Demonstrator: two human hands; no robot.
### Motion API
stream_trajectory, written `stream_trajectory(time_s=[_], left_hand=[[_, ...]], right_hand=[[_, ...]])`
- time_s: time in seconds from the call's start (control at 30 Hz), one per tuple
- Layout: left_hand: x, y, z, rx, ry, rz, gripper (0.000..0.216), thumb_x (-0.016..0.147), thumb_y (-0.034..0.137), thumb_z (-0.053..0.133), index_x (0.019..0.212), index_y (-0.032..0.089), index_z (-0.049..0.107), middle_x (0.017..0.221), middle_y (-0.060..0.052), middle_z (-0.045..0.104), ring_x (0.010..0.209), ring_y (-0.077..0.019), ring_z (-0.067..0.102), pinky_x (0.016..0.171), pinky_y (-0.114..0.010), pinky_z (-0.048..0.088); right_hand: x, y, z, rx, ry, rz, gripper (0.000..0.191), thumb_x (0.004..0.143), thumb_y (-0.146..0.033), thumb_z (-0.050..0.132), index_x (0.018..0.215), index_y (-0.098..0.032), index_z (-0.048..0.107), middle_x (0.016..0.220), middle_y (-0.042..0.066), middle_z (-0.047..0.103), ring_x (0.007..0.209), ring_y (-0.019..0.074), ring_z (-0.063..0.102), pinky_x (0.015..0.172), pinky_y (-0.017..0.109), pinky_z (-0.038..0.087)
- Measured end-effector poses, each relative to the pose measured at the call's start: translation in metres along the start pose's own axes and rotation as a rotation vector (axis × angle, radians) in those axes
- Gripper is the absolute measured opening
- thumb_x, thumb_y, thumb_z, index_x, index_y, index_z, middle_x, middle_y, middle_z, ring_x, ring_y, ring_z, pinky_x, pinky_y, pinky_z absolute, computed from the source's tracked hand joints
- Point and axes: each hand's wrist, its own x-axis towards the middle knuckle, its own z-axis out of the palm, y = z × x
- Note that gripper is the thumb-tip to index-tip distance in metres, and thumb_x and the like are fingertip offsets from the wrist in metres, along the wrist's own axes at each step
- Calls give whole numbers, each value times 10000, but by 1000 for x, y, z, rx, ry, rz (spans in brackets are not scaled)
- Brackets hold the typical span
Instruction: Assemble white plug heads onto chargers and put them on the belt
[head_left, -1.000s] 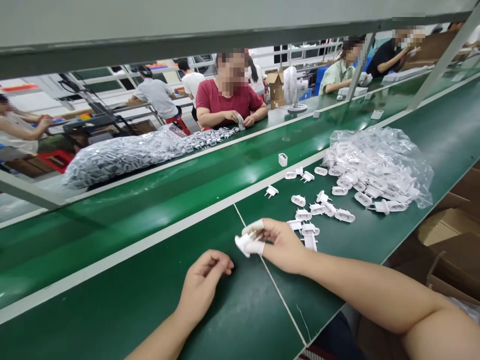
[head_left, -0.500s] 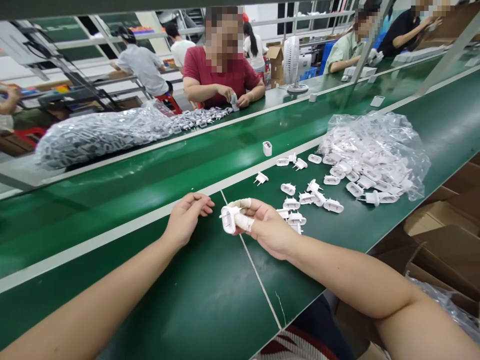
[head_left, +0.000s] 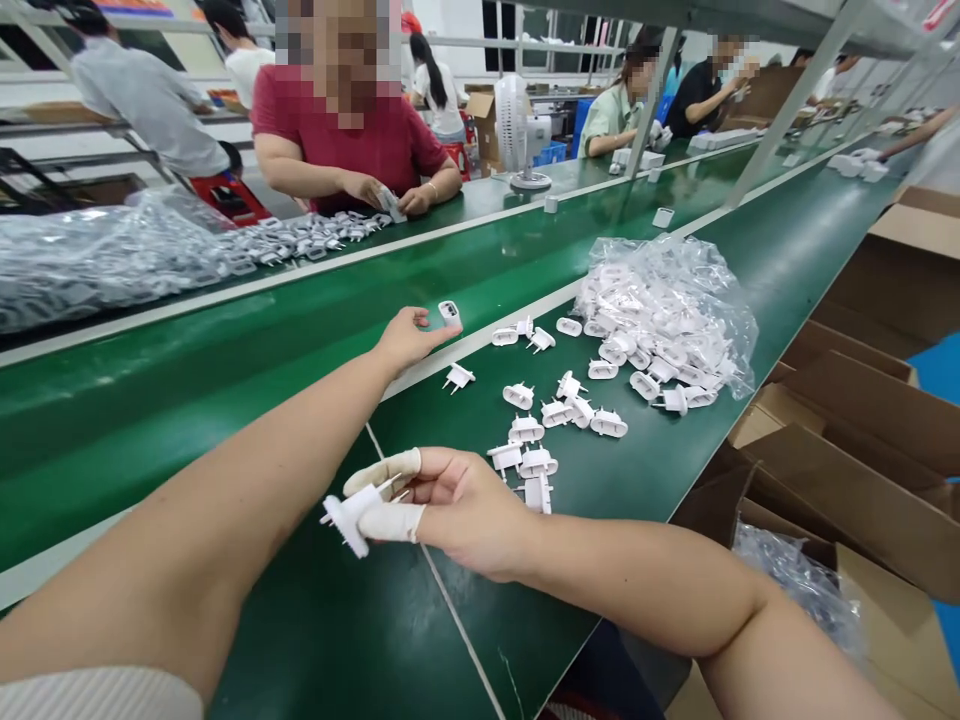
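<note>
White plastic plug piece (head_left: 351, 518), slim-pinned, flat-flanged, pinched in right grip (head_left: 469, 510); left grip (head_left: 409, 340) parted beside boxy hollow housing (head_left: 448, 312).

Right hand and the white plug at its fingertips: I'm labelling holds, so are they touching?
Touching. The head view shows the right hand with its covered thumb lying against the white plug, no gap between.

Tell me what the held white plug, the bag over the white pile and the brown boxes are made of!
White plug: probably hard plastic with a low sheen; it looks smooth and crisp-edged. Bag: likely thin plastic film, glossy, because it is see-through and crinkled. Brown boxes: apparently cardboard, matt, with thin flat walls and folded flaps.
</note>
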Motion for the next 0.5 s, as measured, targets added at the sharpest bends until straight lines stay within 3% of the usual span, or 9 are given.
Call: stream_trajectory(time_s=[0.13,0.27,0.37,0.5], left_hand=[[17,4,19,13,25,15,527,867,409,863,1278,153,653,1334,-144,699,1164,-288,686,1006,-431,540],[1,1,4,18,36,79,341,978,302,711,1290,167,695,1280,-100,732,1139,-272,696,1058,-487,537],[-38,-10,-30,16,57,127,418,908,234,640,1315,204,732,1307,-76,758,1199,-302,680,1105,-420,498],[-122,-41,-83,23,73,131,526,820,385,658,1311,235,769,1291,-84,771,1080,-333,698,1038,-432,526]], right_hand=[[1,-8,0,-7,-3,-40,460,566,-373,1038,952,-214,846,950,16,783,801,129,687,846,309,617],[0,-20,-3,20,66,-51,475,669,-440,1000,1042,-208,821,920,2,774,691,103,679,822,319,628],[0,-27,-5,68,119,-82,453,699,-403,995,1061,-218,796,936,-6,777,741,110,710,914,349,629],[0,-28,-5,60,91,-107,415,692,-398,1003,1000,-220,788,968,4,774,859,140,723,1041,387,586]])
